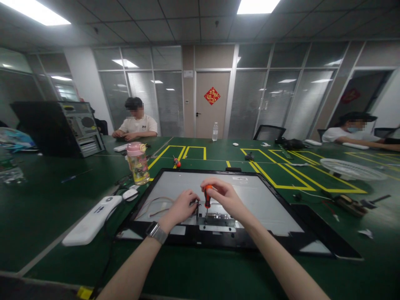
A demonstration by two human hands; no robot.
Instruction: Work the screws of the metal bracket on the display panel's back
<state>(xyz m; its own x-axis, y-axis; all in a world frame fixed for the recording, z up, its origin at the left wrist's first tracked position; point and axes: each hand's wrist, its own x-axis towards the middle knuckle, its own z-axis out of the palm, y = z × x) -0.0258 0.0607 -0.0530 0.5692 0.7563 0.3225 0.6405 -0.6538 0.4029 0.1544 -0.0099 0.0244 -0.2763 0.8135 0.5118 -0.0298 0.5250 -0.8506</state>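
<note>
A monitor panel [265, 196] with a black frame lies face down on the green table before me. My right hand [226, 196] is closed round an orange-handled screwdriver [207, 199], held upright with its tip on a small metal bracket [217, 220] near the panel's front edge. Beside the screwdriver my left hand [183, 206], a watch on its wrist, rests on the panel with curled fingers pinching something small I cannot make out. Thin wires [154, 205] loop across the panel to the left of that hand.
A pink-capped bottle [138, 163], a white elongated device [91, 225] and a computer case [67, 127] stand to the left. A white fan grille [351, 168] and tools lie to the right. Two people sit at the far side. A water bottle [215, 131] stands at the back.
</note>
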